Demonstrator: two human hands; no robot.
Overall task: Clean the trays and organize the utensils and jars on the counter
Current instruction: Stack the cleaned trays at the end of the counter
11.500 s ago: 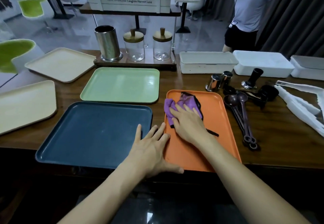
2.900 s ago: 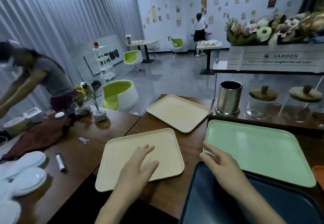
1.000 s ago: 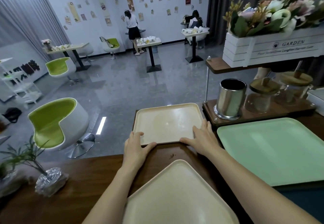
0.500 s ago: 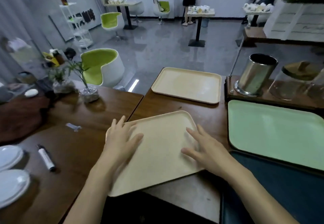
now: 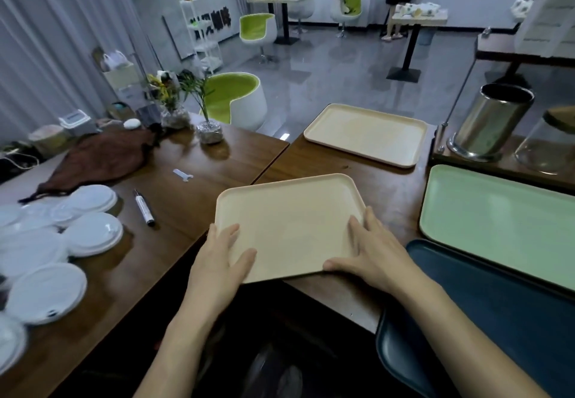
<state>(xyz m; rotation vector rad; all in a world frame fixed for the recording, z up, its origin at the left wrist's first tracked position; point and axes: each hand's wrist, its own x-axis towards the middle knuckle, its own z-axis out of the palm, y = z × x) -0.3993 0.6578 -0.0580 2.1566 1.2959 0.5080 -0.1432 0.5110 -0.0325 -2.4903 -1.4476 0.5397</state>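
Cream tray [image 5: 292,226], shallow-rimmed, round-cornered, bare — left hand [image 5: 222,260] and right hand [image 5: 373,256] flat on its near corners, fingers straight.

Wooden counter [image 5: 389,186] with near cream tray [image 5: 289,220], far cream tray [image 5: 367,133], green tray [image 5: 497,220], navy tray [image 5: 497,319], white lids [image 5: 93,234], marker [image 5: 143,207].

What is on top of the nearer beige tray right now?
Only the left hand and right hand, resting on the near corners of the nearer beige rectangular plastic tray. The surface beneath the palms is covered.
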